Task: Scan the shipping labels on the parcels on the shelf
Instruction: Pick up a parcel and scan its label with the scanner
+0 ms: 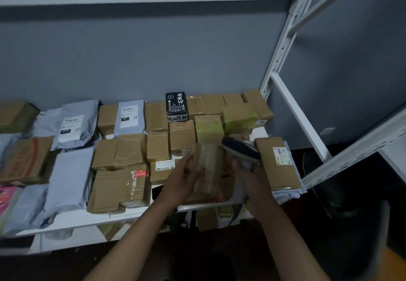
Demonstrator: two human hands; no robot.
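step: scanning one parcel | left hand [186, 176] grips parcel [208, 166], tilted up at shelf [136, 213] front | right hand [252, 178] grips scanner [240, 148] just beside it | label not visible | next, probably: turn label toward scanner

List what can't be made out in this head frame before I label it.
- Parcel gripped by the left hand: motion-blurred, no label readable.
- Scanner in the right hand: its window faces away; the hand covers the trigger.
- Label on the right-hand box: text too small.
- Pink parcel: cut by the left edge.
- Lower shelf: dark, largely hidden by the arms.
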